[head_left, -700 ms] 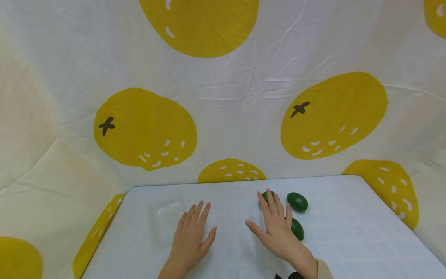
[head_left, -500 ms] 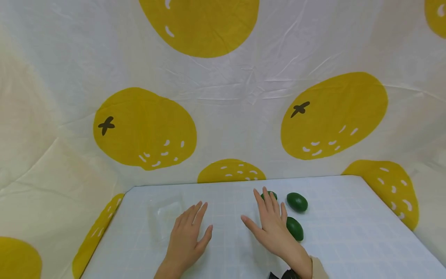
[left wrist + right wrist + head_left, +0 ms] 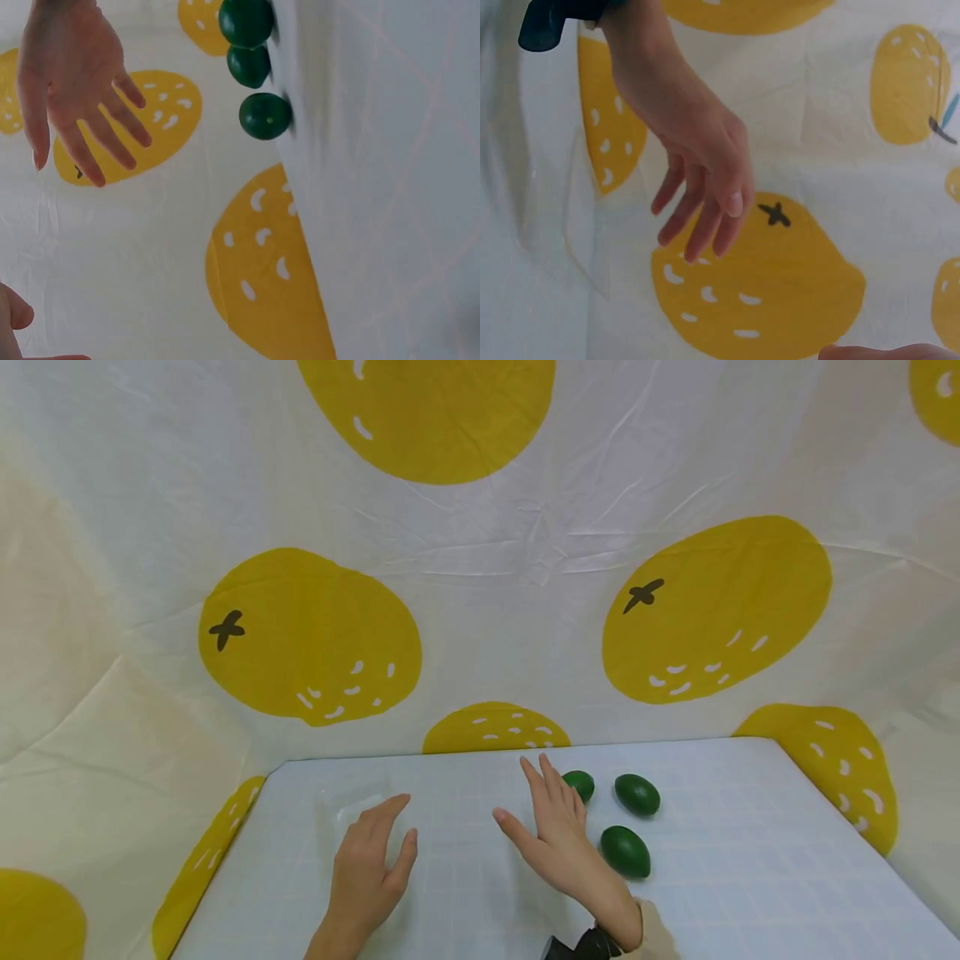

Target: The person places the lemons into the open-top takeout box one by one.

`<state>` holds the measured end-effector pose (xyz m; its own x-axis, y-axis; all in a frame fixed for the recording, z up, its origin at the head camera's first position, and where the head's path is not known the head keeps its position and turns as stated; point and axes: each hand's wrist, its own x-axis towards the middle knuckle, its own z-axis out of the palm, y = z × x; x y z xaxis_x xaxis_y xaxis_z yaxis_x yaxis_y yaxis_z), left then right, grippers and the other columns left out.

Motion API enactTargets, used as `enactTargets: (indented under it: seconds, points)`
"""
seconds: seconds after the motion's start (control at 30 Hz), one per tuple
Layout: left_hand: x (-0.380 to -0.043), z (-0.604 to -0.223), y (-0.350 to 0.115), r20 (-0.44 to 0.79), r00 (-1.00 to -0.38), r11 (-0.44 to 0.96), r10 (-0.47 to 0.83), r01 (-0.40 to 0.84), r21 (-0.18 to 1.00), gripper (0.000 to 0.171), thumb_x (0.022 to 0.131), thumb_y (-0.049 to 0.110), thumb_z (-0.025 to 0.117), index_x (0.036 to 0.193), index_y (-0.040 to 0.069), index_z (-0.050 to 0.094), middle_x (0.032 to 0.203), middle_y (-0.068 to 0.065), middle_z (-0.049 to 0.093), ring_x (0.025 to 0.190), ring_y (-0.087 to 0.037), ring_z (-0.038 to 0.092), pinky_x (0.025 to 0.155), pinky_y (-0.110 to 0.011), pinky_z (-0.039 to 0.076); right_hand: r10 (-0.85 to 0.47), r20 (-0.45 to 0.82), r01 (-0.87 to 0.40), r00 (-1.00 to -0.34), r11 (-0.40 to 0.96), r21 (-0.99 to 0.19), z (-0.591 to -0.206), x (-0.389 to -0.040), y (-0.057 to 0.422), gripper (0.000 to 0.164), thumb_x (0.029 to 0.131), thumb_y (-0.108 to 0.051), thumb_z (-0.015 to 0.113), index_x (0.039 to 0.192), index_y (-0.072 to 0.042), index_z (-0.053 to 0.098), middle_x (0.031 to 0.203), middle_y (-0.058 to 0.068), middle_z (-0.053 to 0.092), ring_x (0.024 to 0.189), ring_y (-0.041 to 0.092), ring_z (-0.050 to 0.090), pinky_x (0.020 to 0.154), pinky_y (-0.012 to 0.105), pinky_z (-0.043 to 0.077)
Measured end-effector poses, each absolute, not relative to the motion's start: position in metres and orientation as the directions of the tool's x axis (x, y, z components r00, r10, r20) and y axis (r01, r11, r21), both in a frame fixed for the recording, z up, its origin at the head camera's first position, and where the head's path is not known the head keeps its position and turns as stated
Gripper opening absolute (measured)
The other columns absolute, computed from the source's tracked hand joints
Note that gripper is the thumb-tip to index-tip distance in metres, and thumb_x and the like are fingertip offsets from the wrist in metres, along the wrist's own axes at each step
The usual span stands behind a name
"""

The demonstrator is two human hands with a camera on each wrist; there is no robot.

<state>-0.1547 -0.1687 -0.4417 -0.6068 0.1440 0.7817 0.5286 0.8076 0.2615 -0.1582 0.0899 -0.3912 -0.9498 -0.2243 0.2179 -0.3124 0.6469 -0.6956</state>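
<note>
Both hands hang in the air above the table, holding nothing. In the head view my left hand (image 3: pixel 363 870) overlaps the near right part of a clear plastic box (image 3: pixel 332 814), fingers slightly bent and thumb apart. My right hand (image 3: pixel 561 843) has its fingers extended and thumb spread. It is nearest to three smooth, dark green oval fruits that look like limes: a back-left lime (image 3: pixel 580 786), partly covered by the fingers, a back-right lime (image 3: pixel 637 795) and a front lime (image 3: pixel 626 852). The left wrist view shows the right palm (image 3: pixel 79 82) well apart from the limes.
A pale checked cloth covers the table (image 3: pixel 750 852). Behind it rises a white curtain (image 3: pixel 510 635) printed with large yellow fruits, which also closes off both sides. A black strap device (image 3: pixel 592 945) sits at the right wrist, beside a beige sleeve (image 3: pixel 652 935).
Both hands have drifted left and the left one has also sunk a little, now overlapping the box more. The right hand has uncovered the front lime. Limes and box stay put.
</note>
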Motion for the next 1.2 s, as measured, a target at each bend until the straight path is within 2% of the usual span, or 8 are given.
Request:
enactTargets:
  seconds: [0.2, 0.33, 0.47, 0.57, 0.8, 1.0, 1.2]
  points:
    - [-0.156, -0.438, -0.186, 0.806, -0.585, 0.793, 0.088, 0.531, 0.299, 0.036, 0.08, 0.013, 0.062, 0.116, 0.007, 0.063, 0.109, -0.004, 0.065, 0.095, -0.022, 0.06, 0.083, -0.033, 0.041, -0.242, 0.234, -0.333, -0.941, 0.564, -0.756, -0.392, -0.161, 0.075, 0.086, 0.091, -0.055, 0.048, 0.152, -0.017, -0.001, 0.156, 0.003, -0.011, 0.143, 0.027, -0.004, 0.107, 0.06, 0.0]
    - [-0.159, -0.438, -0.202, 0.812, -0.581, 0.797, 0.06, 0.518, 0.311, 0.034, 0.082, 0.012, 0.061, 0.115, 0.005, 0.063, 0.108, -0.006, 0.065, 0.095, -0.023, 0.059, 0.088, -0.024, 0.039, -0.269, 0.234, -0.341, -0.934, 0.483, -0.806, -0.399, -0.166, 0.064, 0.085, 0.092, -0.052, 0.049, 0.152, -0.017, -0.001, 0.157, 0.002, -0.007, 0.143, 0.027, -0.002, 0.107, 0.061, 0.004]
    - [-0.162, -0.44, -0.217, 0.784, -0.621, 0.785, 0.01, 0.49, 0.378, 0.031, 0.084, 0.011, 0.061, 0.115, 0.005, 0.063, 0.11, -0.009, 0.064, 0.1, -0.023, 0.057, 0.095, -0.011, 0.03, -0.283, 0.23, -0.335, -0.931, 0.411, -0.848, -0.408, -0.17, 0.052, 0.084, 0.092, -0.051, 0.05, 0.152, -0.019, 0.0, 0.157, 0.0, -0.003, 0.143, 0.028, 0.0, 0.107, 0.063, 0.005]
    - [-0.166, -0.443, -0.226, 0.773, -0.633, 0.761, -0.028, 0.488, 0.427, 0.031, 0.085, 0.008, 0.061, 0.115, 0.004, 0.062, 0.111, -0.011, 0.064, 0.101, -0.022, 0.056, 0.095, -0.009, 0.029, -0.288, 0.232, -0.331, -0.929, 0.365, -0.87, -0.414, -0.173, 0.044, 0.082, 0.092, -0.05, 0.051, 0.152, -0.023, 0.001, 0.157, -0.001, -0.001, 0.143, 0.028, 0.0, 0.107, 0.064, 0.005]
    - [-0.178, -0.455, -0.244, 0.828, -0.556, 0.719, -0.077, 0.544, 0.433, 0.036, 0.085, 0.002, 0.058, 0.121, -0.001, 0.059, 0.116, -0.015, 0.061, 0.101, -0.023, 0.052, 0.095, -0.01, 0.031, -0.322, 0.223, -0.306, -0.92, 0.238, -0.922, -0.429, -0.181, 0.021, 0.077, 0.094, -0.044, 0.051, 0.151, -0.026, 0.002, 0.157, 0.001, 0.001, 0.143, 0.026, 0.002, 0.108, 0.061, 0.01]
    - [-0.184, -0.464, -0.262, 0.778, -0.606, 0.706, -0.164, 0.479, 0.522, 0.04, 0.086, -0.001, 0.056, 0.126, -0.001, 0.056, 0.123, -0.017, 0.057, 0.11, -0.021, 0.049, 0.095, -0.009, 0.03, -0.334, 0.185, -0.233, -0.924, 0.109, -0.966, -0.447, -0.188, 0.002, 0.077, 0.094, -0.044, 0.05, 0.15, -0.029, 0.0, 0.157, 0.002, 0.002, 0.143, 0.026, 0.006, 0.107, 0.061, 0.013]
    - [-0.182, -0.475, -0.275, 0.645, -0.688, 0.644, -0.332, 0.334, 0.688, 0.043, 0.092, 0.004, 0.054, 0.134, 0.008, 0.05, 0.136, -0.008, 0.05, 0.121, -0.009, 0.042, 0.09, -0.012, 0.031, -0.44, 0.093, -0.125, -0.893, 0.044, -0.991, -0.476, -0.188, -0.013, 0.078, 0.094, -0.046, 0.048, 0.151, -0.024, -0.001, 0.157, 0.006, 0.002, 0.143, 0.028, 0.004, 0.108, 0.061, 0.013]
